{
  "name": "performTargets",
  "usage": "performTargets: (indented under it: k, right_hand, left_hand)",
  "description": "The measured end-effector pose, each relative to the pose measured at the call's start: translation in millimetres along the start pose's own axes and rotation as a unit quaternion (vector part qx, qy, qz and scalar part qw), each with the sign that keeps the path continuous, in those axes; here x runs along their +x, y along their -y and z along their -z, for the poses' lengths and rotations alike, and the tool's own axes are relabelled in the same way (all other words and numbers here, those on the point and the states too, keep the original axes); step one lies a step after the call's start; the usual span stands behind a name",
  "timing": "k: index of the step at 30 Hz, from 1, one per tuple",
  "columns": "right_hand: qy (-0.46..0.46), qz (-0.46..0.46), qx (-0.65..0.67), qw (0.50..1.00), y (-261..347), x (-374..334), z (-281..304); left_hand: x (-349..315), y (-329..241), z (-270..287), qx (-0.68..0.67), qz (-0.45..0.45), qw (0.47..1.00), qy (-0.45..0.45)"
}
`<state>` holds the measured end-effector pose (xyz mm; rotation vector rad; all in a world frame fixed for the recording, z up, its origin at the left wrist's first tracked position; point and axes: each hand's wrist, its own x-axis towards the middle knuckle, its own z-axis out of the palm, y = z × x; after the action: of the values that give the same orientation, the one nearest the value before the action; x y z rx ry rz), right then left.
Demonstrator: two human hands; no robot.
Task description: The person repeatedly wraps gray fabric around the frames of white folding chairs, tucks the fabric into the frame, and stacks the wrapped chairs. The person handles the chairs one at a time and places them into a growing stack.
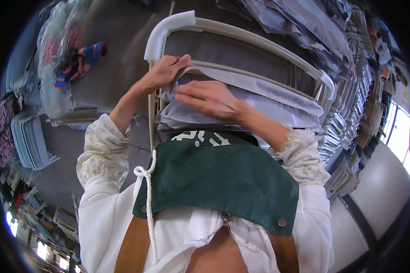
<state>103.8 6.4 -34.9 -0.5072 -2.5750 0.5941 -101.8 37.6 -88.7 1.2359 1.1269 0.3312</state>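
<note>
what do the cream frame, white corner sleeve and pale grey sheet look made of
Cream frame: probably painted metal tubing, smooth with a soft sheen. White corner sleeve: likely foam or soft plastic, smooth, thick-edged. Pale grey sheet: thin, matte fabric or nonwoven, judging by its soft creases.

Left hand at grey fabric, blurred right hand nearby, pale tubular frame, green apron
</note>
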Motion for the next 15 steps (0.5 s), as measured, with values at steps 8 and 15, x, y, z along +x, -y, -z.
performTargets:
  k: [8, 15]
  right_hand:
    - [-0.011, -0.153, -0.133, 0.979, -7.9, -86.9, 50.6]
    - [0.069, -0.079, 0.007, 0.995, -19.4, -85.3, 62.7]
  left_hand:
    - [-3.7, -13.4, 2.0, -0.163, 0.104, 0.98, 0.045]
    - [-4.7, -26.9, 1.8, -0.016, 0.057, 0.995, 0.08]
